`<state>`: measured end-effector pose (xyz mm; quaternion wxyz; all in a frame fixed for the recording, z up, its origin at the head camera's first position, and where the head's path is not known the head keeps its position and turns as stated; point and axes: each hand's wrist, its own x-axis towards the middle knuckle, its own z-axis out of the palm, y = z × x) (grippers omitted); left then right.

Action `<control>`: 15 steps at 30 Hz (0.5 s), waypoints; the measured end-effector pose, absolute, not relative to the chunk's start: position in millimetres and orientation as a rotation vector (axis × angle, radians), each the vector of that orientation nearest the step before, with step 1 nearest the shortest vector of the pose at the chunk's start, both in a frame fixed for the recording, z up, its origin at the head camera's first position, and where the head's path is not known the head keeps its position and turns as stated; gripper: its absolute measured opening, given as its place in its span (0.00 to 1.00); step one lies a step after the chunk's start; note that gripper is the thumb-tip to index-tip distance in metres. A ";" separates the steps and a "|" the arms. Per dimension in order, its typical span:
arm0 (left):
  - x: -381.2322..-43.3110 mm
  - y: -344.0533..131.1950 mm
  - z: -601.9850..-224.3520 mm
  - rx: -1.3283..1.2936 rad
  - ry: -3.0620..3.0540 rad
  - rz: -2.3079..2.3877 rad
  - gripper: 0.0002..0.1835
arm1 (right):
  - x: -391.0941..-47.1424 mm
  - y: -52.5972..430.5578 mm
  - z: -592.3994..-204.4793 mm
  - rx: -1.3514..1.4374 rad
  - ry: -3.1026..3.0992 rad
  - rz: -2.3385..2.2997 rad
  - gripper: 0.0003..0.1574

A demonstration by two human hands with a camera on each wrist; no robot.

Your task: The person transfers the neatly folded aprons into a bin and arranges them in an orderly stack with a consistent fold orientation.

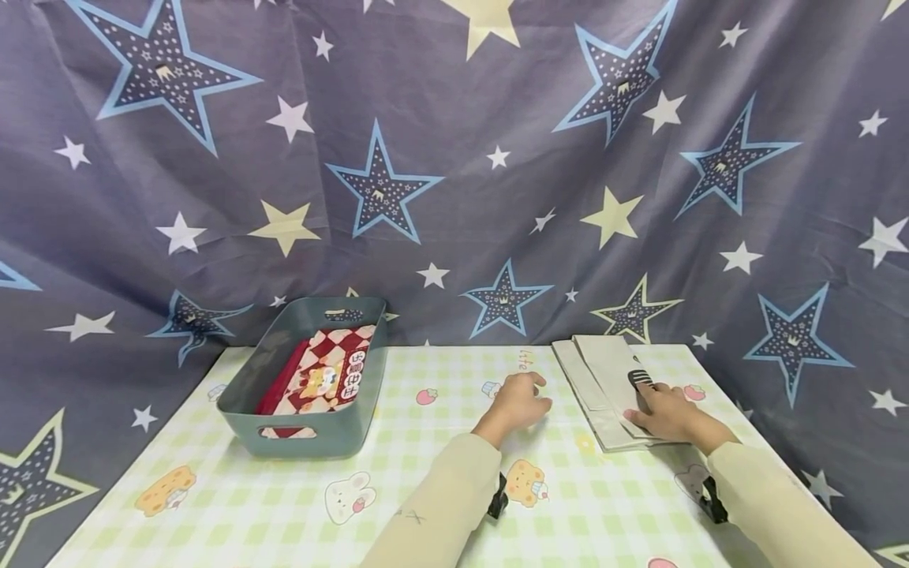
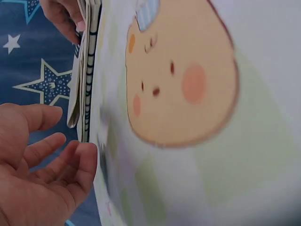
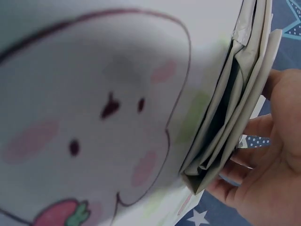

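Note:
A stack of flat, folded off-white bags (image 1: pixel 604 379) lies at the right of the table, the top one bearing a black striped print. My right hand (image 1: pixel 667 412) rests on top of it, thumb and fingers spread across the surface. In the right wrist view, the fingers (image 3: pixel 249 155) touch the upper face of the stack, above its layered folded edges (image 3: pixel 225 113). My left hand (image 1: pixel 517 404) hovers left of the stack, holding nothing. Its fingers are loosely bent and apart in the left wrist view, where the stack's edge (image 2: pixel 89 70) shows beyond them.
A grey-green plastic bin (image 1: pixel 298 436) with handle slots stands at the table's left. Inside lies a red-and-cream checkered package (image 1: pixel 328 371) with a cartoon print. A checkered cloth (image 1: pixel 426 473) with cartoon figures covers the table. Behind hangs a dark star-patterned curtain (image 1: pixel 440 95).

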<state>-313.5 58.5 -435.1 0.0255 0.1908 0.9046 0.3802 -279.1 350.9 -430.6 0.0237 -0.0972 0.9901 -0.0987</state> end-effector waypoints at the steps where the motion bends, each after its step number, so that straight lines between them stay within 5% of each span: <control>1: -313.2 59.5 -435.4 0.570 2.787 1.203 0.20 | -278.6 349.2 -430.7 -0.297 3.059 -0.311 0.50; 15: -313.2 72.0 -444.3 0.388 2.740 1.394 0.19 | -276.5 327.1 -431.6 -0.371 3.050 -0.373 0.52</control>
